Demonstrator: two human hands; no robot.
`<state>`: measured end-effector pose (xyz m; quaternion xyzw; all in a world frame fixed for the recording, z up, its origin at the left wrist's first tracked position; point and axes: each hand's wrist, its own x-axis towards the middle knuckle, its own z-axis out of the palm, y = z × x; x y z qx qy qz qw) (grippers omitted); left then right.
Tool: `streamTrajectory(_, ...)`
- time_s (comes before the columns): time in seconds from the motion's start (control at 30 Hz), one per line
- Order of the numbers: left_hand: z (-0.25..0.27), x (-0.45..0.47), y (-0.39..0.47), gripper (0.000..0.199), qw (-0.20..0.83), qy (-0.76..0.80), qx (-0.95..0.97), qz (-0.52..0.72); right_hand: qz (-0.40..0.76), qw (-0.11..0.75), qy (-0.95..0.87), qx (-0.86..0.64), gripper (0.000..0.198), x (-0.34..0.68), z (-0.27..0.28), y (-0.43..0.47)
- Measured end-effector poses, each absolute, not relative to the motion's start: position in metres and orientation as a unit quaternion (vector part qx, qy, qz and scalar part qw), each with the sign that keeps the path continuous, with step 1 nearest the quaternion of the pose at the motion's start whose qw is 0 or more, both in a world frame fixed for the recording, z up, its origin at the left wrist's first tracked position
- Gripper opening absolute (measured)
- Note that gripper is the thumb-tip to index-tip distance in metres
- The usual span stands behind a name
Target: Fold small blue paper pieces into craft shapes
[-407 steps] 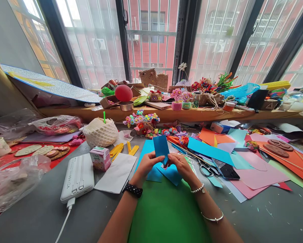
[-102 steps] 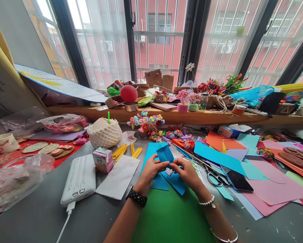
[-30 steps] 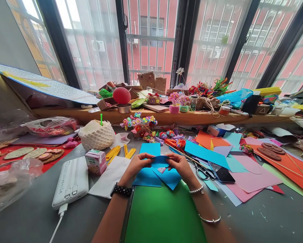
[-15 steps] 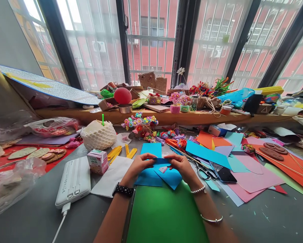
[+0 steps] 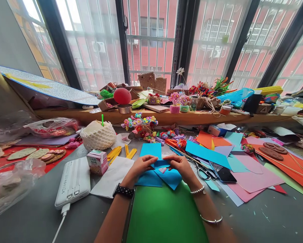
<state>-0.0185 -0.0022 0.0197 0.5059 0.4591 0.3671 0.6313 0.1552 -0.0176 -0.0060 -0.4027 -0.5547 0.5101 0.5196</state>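
Between my two hands is a small strip of blue paper (image 5: pixel 161 164), pinched at both ends. My left hand (image 5: pixel 142 168) grips its left end with thumb and fingertips. The right end is in the fingers of my right hand (image 5: pixel 181 167). Beneath them lie more blue paper pieces (image 5: pixel 149 179), one of them bearing a small pale, speckled patch (image 5: pixel 162 170) that the strip partly covers. These rest at the far end of a green board (image 5: pixel 166 212). Another blue sheet (image 5: pixel 150 150) lies just beyond my fingers.
Scissors (image 5: pixel 204 173), a phone (image 5: pixel 223 172) and coloured paper sheets (image 5: pixel 261 170) lie to the right. A white power bank (image 5: pixel 73 179), a small carton (image 5: pixel 97 162), a white napkin (image 5: pixel 111 177) and a coconut in foam net (image 5: pixel 98 135) stand or lie left.
The blue strip has tilted and dropped slightly, so its face shows more and covers more of the speckled patch. My fingers have shifted a little on it.
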Motion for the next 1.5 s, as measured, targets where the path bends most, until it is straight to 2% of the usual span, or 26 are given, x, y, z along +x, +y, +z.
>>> streamTrajectory(0.2, 0.015, -0.019, 0.000, 0.031, 0.620, 0.446, 0.522, 0.379, 0.513, 0.510, -0.564, -0.397, 0.020, 0.155, -0.003, -0.020)
streamTrajectory(0.4, 0.013, -0.019, 0.004, 0.031, 0.561, 0.446, 0.561, 0.414, 0.498, 0.476, -0.592, -0.418, 0.037, 0.152, -0.002, -0.021)
streamTrajectory(0.93, 0.009, -0.015, 0.003, 0.028, 0.468, 0.480, 0.614, 0.417, 0.480, 0.504, -0.539, -0.474, 0.031, 0.148, -0.011, -0.015)
streamTrajectory(1.33, 0.011, -0.012, 0.002, 0.027, 0.458, 0.490, 0.610, 0.422, 0.484, 0.520, -0.527, -0.467, 0.029, 0.146, -0.012, -0.014)
streamTrajectory(1.5, 0.012, -0.014, -0.001, 0.028, 0.443, 0.478, 0.654, 0.385, 0.468, 0.509, -0.557, -0.460, 0.027, 0.147, -0.014, -0.015)
